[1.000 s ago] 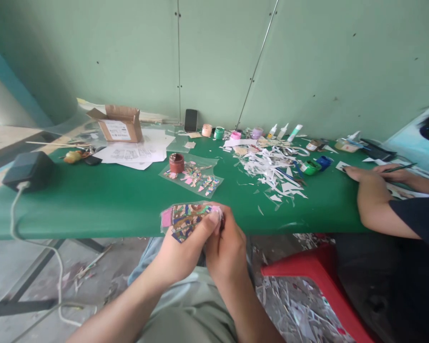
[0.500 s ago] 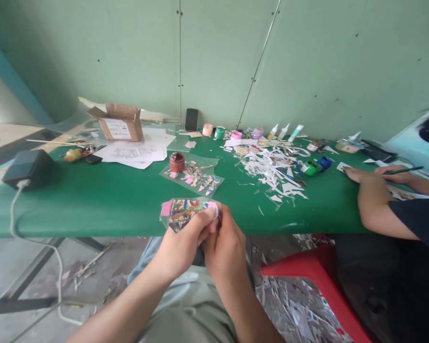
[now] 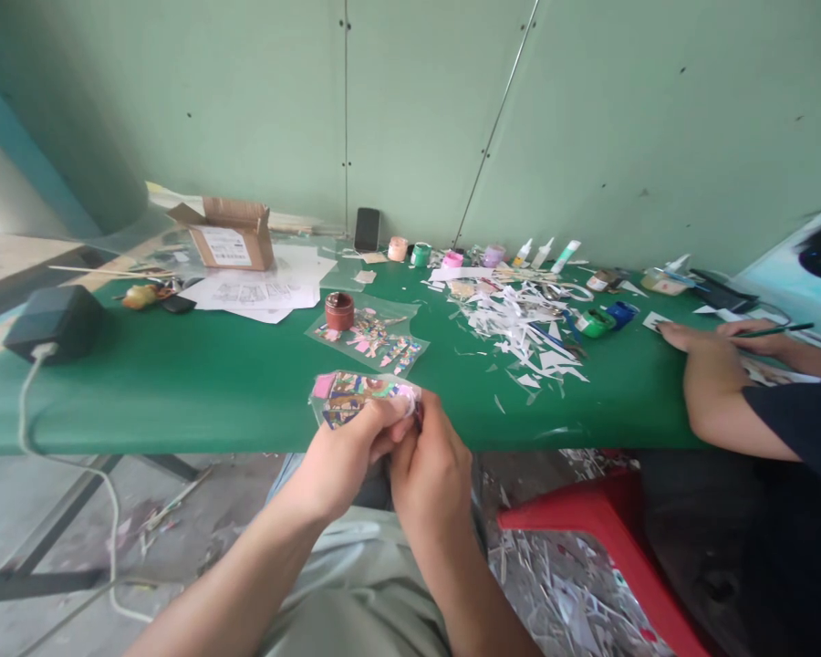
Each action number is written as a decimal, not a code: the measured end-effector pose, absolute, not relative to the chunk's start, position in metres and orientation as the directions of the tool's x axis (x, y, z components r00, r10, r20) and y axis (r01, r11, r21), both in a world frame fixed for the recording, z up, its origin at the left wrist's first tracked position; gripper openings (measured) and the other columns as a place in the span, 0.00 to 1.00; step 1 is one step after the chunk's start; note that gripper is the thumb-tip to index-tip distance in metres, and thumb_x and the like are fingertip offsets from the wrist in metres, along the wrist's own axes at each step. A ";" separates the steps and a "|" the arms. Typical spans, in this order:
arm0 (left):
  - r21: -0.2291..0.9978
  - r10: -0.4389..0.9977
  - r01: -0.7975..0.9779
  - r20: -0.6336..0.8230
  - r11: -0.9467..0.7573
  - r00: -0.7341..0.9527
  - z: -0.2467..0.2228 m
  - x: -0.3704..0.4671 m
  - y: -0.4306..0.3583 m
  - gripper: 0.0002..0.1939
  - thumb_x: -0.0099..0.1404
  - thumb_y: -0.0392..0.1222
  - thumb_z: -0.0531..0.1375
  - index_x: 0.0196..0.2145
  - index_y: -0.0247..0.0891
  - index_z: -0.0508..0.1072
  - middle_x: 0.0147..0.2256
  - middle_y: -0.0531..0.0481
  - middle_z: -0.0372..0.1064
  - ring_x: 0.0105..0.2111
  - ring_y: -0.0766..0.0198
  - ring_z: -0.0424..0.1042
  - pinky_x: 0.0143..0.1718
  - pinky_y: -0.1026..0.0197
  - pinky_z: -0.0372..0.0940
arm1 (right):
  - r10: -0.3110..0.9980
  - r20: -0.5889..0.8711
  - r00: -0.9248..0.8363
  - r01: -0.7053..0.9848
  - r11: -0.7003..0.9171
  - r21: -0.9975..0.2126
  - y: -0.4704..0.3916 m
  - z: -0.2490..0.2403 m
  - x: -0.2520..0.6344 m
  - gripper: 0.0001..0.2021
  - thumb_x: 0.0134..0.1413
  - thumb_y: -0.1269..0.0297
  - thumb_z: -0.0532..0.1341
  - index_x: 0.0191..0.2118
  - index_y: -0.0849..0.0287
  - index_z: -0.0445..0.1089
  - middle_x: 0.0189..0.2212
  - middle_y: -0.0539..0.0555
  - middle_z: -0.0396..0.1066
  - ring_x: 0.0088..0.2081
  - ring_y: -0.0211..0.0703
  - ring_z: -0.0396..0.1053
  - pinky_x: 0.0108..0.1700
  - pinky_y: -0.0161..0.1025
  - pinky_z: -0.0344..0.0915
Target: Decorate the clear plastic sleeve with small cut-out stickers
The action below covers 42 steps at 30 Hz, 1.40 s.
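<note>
Over the table's front edge, my left hand [image 3: 346,456] grips a flat piece covered in small painted pieces on clear plastic film [image 3: 348,400], pink at its far left corner. My right hand [image 3: 431,465] is closed at the right end of that piece, its fingers pressed together beside my left thumb. Whatever small thing the right fingertips may pinch is hidden. Just beyond, a clear sheet with small painted cut pieces [image 3: 379,338] lies on the green table [image 3: 233,383]. An open jar of brown-red paint [image 3: 339,313] stands on that sheet.
White paper scraps [image 3: 520,319] spread right of centre, near open green [image 3: 597,322] and blue paint jars. A cardboard box [image 3: 229,237] stands back left; a black adapter [image 3: 55,324] sits at far left. A co-worker's arm [image 3: 715,383] rests at right, above a red stool [image 3: 588,511].
The left end of the painted piece has risen slightly and tilted away as my left hand shifted a little. My right hand stays nearly in place.
</note>
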<state>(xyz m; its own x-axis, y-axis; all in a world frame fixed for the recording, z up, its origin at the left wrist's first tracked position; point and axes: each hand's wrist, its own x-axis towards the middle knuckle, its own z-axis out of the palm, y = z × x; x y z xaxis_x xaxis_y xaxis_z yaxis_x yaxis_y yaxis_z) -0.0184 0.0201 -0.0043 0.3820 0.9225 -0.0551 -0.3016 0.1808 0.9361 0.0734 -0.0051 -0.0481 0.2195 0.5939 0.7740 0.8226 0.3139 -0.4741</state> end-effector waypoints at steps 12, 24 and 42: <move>0.932 0.931 -0.339 0.002 0.131 0.366 -0.006 -0.017 0.017 0.21 0.63 0.47 0.59 0.17 0.39 0.59 0.16 0.59 0.50 0.18 0.72 0.45 0.21 0.64 0.47 | 0.545 0.823 0.158 0.851 0.348 -0.394 -0.005 -0.046 0.075 0.10 0.69 0.68 0.50 0.43 0.58 0.69 0.26 0.51 0.74 0.25 0.41 0.73 0.25 0.33 0.62; 0.925 0.887 -0.347 0.026 0.153 0.461 -0.010 -0.019 0.017 0.22 0.67 0.48 0.55 0.17 0.41 0.57 0.14 0.60 0.45 0.18 0.70 0.41 0.22 0.61 0.45 | 0.514 0.844 0.153 0.872 0.332 -0.360 -0.007 -0.042 0.075 0.13 0.73 0.66 0.48 0.41 0.58 0.68 0.25 0.50 0.73 0.24 0.40 0.72 0.23 0.33 0.58; 0.966 0.932 -0.241 -0.004 0.097 0.361 -0.005 -0.012 0.016 0.20 0.60 0.48 0.59 0.16 0.41 0.57 0.15 0.59 0.50 0.18 0.72 0.48 0.21 0.64 0.48 | 0.556 0.782 0.280 0.870 0.196 -0.452 -0.003 -0.047 0.072 0.09 0.69 0.66 0.51 0.44 0.58 0.67 0.32 0.54 0.79 0.28 0.44 0.78 0.26 0.34 0.65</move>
